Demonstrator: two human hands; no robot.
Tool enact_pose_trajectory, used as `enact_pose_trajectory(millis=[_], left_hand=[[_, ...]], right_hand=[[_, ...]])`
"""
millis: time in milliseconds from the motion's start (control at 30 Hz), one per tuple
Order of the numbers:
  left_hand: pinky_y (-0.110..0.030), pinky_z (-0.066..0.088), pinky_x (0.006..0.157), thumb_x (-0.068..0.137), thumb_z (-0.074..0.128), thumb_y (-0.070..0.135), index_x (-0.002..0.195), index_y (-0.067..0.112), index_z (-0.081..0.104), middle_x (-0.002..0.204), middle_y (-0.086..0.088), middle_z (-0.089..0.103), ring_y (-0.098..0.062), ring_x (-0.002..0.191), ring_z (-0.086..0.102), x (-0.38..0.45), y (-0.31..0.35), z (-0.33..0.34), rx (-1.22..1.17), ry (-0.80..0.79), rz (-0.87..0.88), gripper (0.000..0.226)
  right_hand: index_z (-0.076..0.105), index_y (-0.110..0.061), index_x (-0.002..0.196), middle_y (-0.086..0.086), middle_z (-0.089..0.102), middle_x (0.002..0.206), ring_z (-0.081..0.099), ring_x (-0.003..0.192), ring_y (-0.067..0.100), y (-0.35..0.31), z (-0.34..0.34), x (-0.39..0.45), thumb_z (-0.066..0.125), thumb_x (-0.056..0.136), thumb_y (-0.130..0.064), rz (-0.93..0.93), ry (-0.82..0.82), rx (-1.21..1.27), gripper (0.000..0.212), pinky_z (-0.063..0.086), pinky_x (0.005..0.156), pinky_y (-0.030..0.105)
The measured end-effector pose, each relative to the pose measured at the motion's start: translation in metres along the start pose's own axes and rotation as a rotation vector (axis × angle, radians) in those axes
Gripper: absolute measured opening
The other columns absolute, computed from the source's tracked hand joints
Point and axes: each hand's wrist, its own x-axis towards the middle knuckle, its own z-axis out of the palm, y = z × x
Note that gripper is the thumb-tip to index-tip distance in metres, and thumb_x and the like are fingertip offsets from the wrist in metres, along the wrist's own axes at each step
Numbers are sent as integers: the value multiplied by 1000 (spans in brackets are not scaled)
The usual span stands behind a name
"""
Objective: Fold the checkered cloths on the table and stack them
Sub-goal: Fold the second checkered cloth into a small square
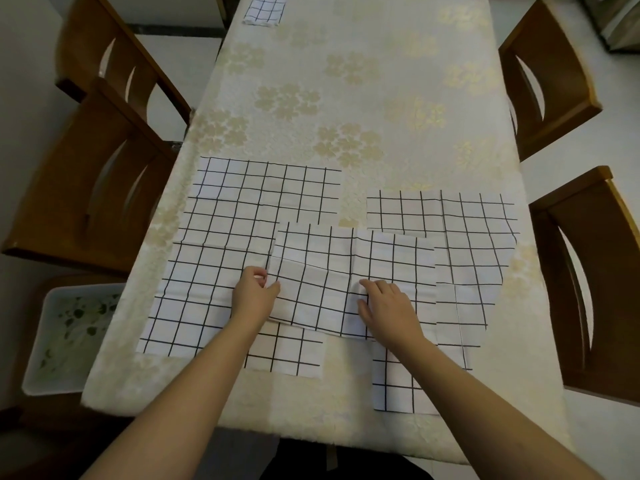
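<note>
1. Handling the middle cloth (349, 282), we have both hands on it at 6 o'clock on the table (363, 81), where it overlaps the two spread cloths.
2. Our left hand (254, 294) sits at the cloth's 9 o'clock edge; the thumb and curled fingers appear to pinch that edge.
3. Our right hand (386, 306) lies palm-down on the cloth toward its 4 o'clock side, fingers extended close together and pressing the fabric flat.
4. The cloth's long axis runs from 9 to 3 o'clock, crossing both hands. Its free far edge lies at 12 o'clock from the fingers. We judge the left hand better placed to lift an edge, with the right acting as the anchor.
5. The left cloth (221, 244) lies flat at 9 o'clock, partly under the middle cloth. The right cloth (464, 258) lies at 3 o'clock, likewise partly covered.
6. We judge that any drag on the middle cloth could shift these lower layers.
7. A folded cloth (265, 10) rests at 12 o'clock on the far table edge, well apart; stacking would likely go there.
8. Wooden chairs (104, 174) flank the table, and a white bin (69, 334) stands at 8 o'clock. None obstructs the fold.
</note>
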Motion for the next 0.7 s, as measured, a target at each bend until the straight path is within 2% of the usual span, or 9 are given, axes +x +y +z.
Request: enact_pose_trajectory(millis=[100,233,333,467,600,700], left_hand=[[-32,44,90,90,68,23,137,8,46,139,-12,51,-26,121,53,2,3,0,43,-77,-45,54],[-31,39,94,93,64,32,145,4,38,150,-11,42,-28,133,44,4,7,-1,88,-141,-91,64],[-36,40,98,94,63,33,146,4,36,150,-12,41,-30,134,42,7,14,-2,63,-167,-132,66],[-29,38,85,93,63,28,144,5,40,144,-12,47,-29,127,48,7,25,-3,79,-146,-99,61],[-29,38,96,95,61,26,145,7,40,147,-10,45,-27,132,44,2,46,-6,76,-158,24,57],[-28,39,90,96,59,26,142,10,43,145,-9,47,-26,129,47,-1,71,-12,164,-151,175,52]], right_hand=[[49,-17,138,3,60,126,53,112,24,0,-4,6,46,99,-31,29,-19,13,41,43,91,35],[48,-18,138,2,59,125,53,111,22,0,-7,10,42,101,-32,32,-40,14,40,42,91,34],[49,-18,137,2,60,123,53,109,23,-1,-9,11,42,101,-32,34,-42,16,40,41,90,34],[51,-17,135,3,60,122,52,109,24,-2,-10,10,45,99,-29,29,-41,14,39,39,92,35],[48,-19,138,1,57,128,49,116,22,-2,-14,9,45,100,-30,37,-58,37,41,35,99,34],[44,-20,142,0,53,135,46,124,20,-2,-20,10,45,100,-31,79,-67,119,43,33,104,33]])
